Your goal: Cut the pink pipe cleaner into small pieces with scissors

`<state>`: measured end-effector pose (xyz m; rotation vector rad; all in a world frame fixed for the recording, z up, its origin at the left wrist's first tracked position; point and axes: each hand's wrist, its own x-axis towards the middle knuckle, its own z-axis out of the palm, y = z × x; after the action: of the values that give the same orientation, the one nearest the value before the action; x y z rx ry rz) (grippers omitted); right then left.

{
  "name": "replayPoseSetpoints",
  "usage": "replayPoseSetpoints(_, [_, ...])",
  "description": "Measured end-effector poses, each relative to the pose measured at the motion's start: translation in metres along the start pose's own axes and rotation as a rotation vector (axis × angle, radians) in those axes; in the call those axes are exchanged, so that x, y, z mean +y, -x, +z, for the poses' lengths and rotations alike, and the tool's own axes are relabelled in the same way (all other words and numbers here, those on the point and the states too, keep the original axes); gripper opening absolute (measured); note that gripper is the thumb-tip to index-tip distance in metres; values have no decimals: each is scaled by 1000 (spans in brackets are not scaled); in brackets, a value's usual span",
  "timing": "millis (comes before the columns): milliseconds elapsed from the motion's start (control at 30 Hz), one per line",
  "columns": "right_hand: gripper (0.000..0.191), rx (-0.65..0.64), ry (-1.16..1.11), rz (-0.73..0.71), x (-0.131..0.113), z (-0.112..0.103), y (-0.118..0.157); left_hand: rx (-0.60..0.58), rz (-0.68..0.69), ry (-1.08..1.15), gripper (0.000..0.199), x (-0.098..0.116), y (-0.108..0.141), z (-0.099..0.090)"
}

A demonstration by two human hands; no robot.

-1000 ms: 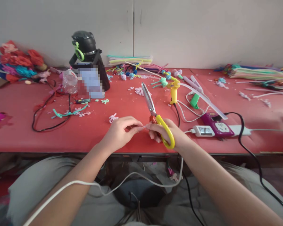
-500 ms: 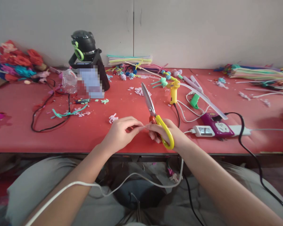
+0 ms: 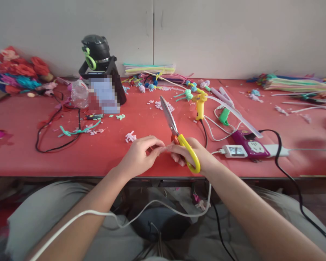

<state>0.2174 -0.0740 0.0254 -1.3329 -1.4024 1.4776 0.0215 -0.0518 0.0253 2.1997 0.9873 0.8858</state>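
Note:
Scissors [image 3: 189,153] with yellow and red handles hang on my right hand [image 3: 192,152], their blades pointing up and away over the red table. The right thumb and fingers are pinched together, nearly touching the fingertips of my left hand [image 3: 142,154]. That left hand is also in a pinch. Something small and pale seems to lie between the fingertips, too small to make out. Just beyond the left hand sits a little heap of pale pink cut pieces [image 3: 130,136]. Another pink heap [image 3: 164,106] lies behind the scissor blades.
A yellow glue gun [image 3: 200,106] with a long clear stick stands right of centre. A purple power strip [image 3: 250,145] and cables lie at right. A black bottle [image 3: 97,49] and a phone are at left. Pipe-cleaner bundles [image 3: 149,69] line the back. A white cable crosses my lap.
The scissor blades have tilted slightly to the left. Both hands stay almost where they were, fingertips still close together.

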Motion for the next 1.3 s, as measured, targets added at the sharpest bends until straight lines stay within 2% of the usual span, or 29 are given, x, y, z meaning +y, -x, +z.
replayPoseSetpoints(200, [43,-64,118,4,0,-9,0,15,-150,46,17,-7,-2,-3])
replayPoseSetpoints(300, [49,60,293,-37,3,-20,-2,60,-246,52,16,-16,-2,-10])
replayPoseSetpoints(467, [60,275,603,-15,15,-37,-1,85,-412,202,16,-31,0,-16])
replayPoseSetpoints(733, [56,239,874,-10,30,-43,1,27,-565,474,21,-34,-3,-24])
replayPoseSetpoints(967, [53,229,899,-41,33,-41,3,22,-558,691,15,-48,-2,-26])
replayPoseSetpoints(1300, [66,219,926,36,24,-39,3,73,-505,754,19,-51,1,-27])
